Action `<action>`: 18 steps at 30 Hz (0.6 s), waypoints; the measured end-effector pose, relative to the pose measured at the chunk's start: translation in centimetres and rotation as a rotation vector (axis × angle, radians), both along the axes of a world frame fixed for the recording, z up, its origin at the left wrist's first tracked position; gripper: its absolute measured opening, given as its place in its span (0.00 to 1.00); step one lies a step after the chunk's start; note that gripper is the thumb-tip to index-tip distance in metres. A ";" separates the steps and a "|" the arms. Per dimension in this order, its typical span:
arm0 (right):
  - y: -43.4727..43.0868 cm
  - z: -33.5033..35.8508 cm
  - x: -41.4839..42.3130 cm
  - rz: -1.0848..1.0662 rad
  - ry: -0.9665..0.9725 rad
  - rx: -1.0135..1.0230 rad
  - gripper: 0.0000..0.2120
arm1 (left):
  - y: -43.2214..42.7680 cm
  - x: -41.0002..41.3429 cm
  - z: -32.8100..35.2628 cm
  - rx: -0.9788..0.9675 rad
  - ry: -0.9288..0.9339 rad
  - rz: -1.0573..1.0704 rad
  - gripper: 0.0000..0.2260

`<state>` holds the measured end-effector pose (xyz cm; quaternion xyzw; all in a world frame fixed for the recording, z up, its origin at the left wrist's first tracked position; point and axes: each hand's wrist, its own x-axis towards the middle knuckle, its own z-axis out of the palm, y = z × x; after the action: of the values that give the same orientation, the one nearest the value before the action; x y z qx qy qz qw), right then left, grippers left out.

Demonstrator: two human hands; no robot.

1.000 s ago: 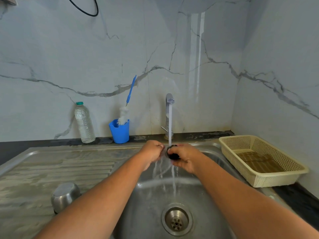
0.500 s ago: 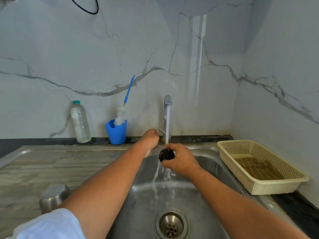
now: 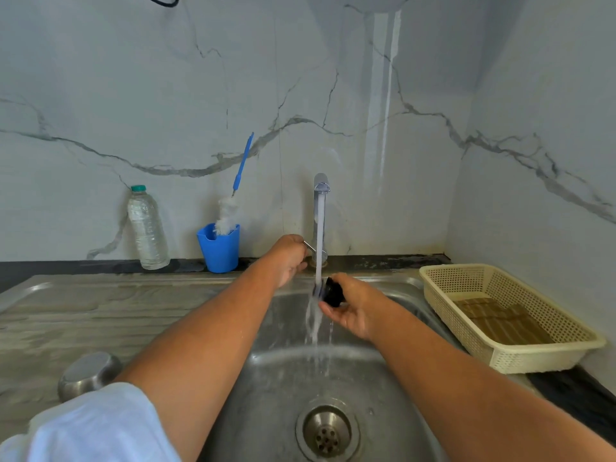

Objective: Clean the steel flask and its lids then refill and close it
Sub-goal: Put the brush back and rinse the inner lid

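Your left hand [image 3: 289, 259] has left the black lid [image 3: 333, 291], which both hands worked a second ago, and now sits at the tap lever [image 3: 308, 246], fingers curled round its end. Your right hand [image 3: 354, 310] keeps the lid alone, pinched between thumb and curled fingers, its left face in the water [image 3: 319, 258] that falls from the tap [image 3: 320, 208] at the rear edge of the sink [image 3: 393, 388]. The stream breaks on the lid and runs down toward the drain [image 3: 328, 431].

On the drainboard [image 3: 110, 315], near its front left corner, a steel cup lid [image 3: 88, 373] stands mouth down, partly behind your pale sleeve [image 3: 93, 428]. Along the worktop's rear edge stand a clear bottle [image 3: 147, 228] with a green cap and, to its right, a blue cup [image 3: 219, 247] holding a blue-handled brush [image 3: 235, 195]. A cream basket [image 3: 510, 358] fills the worktop's right rear corner, beside the sink. Grey-veined marble wall [image 3: 300, 95] closes the rear and the right side.
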<state>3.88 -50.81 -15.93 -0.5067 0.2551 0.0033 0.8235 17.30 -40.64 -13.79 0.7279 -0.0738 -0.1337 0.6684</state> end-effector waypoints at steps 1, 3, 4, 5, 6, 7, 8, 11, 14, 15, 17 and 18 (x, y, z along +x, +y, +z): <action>0.0 0.0 0.0 0.003 -0.004 0.020 0.10 | -0.2 0.0 -0.1 -0.007 -0.002 0.005 0.21; -0.2 0.0 0.1 0.014 -0.005 0.009 0.10 | -0.7 0.1 -0.3 0.002 -0.018 -0.003 0.15; -0.2 -0.2 0.1 0.023 -0.002 -0.014 0.10 | -0.9 0.2 -0.5 0.012 -0.033 -0.024 0.14; -0.2 -0.3 0.2 0.040 -0.001 -0.032 0.10 | -1.0 0.2 -0.7 0.035 -0.058 -0.063 0.14; -0.3 -0.4 0.2 0.055 -0.003 -0.057 0.11 | -1.2 0.3 -0.9 0.069 -0.098 -0.116 0.15; -0.1 -0.4 0.2 0.069 -0.009 -0.087 0.11 | -1.1 0.4 -1.0 0.123 -0.145 -0.169 0.17; 0.0 -0.5 0.2 0.076 -0.017 -0.133 0.12 | -1.0 0.7 -1.2 0.177 -0.189 -0.211 0.21; 0.3 -1.0 0.2 0.074 -0.076 -0.379 0.17 | -0.8 0.2 -0.9 0.277 -0.249 -0.317 0.33; 0.0 -1.0 -0.2 0.073 -0.129 -0.866 0.24 | 0.0 -1.7 0.1 0.352 -0.312 -0.367 0.34; -0.1 -0.8 -0.5 0.091 -0.153 -1.024 0.23 | 0.4 -2.3 0.3 0.392 -0.344 -0.348 0.32; -0.2 -0.2 -1.1 0.174 -0.174 -1.280 0.21 | 1.5 -3.3 0.4 0.488 -0.409 -0.304 0.28; -0.1 0.0 -1.5 0.215 -0.169 -1.369 0.20 | 2.2 -3.8 0.3 0.528 -0.434 -0.301 0.27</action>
<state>2.34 -50.94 -15.91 -0.9327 0.0831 -0.1161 0.3312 13.53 -38.48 -13.46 0.8676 -0.2830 -0.0877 0.3993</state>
